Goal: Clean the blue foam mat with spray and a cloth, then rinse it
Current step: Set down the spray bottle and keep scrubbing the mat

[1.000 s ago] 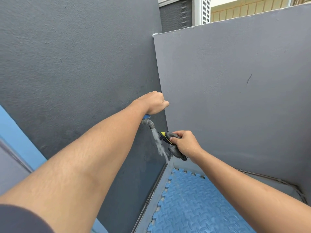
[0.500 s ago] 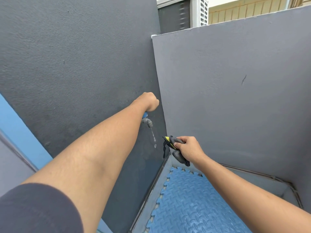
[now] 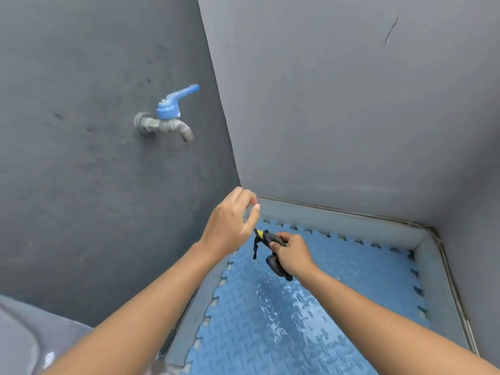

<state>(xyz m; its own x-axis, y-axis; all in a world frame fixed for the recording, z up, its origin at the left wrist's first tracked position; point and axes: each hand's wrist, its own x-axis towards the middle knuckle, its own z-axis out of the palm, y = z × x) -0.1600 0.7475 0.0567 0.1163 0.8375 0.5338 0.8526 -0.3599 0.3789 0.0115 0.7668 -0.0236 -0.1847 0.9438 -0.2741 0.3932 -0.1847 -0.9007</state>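
Observation:
A wet blue foam mat (image 3: 311, 315) with a jigsaw edge lies on the floor in the corner of two grey walls. My right hand (image 3: 290, 255) grips a dark grey cloth (image 3: 272, 262) with a yellow tag, bunched up and held above the mat's far left part. My left hand (image 3: 230, 224) hovers just left of the cloth with curled, parted fingers and holds nothing. On the left wall, above both hands, is a grey tap (image 3: 165, 125) with a blue lever; no water comes from its spout.
A raised grey kerb (image 3: 338, 220) borders the mat along the walls. A metal strip (image 3: 460, 299) runs down the right kerb. A rounded grey object (image 3: 21, 339) sits at the lower left.
My left hand has let go of the tap lever and dropped down beside the cloth. The water stream has stopped. The view has tilted down toward the mat.

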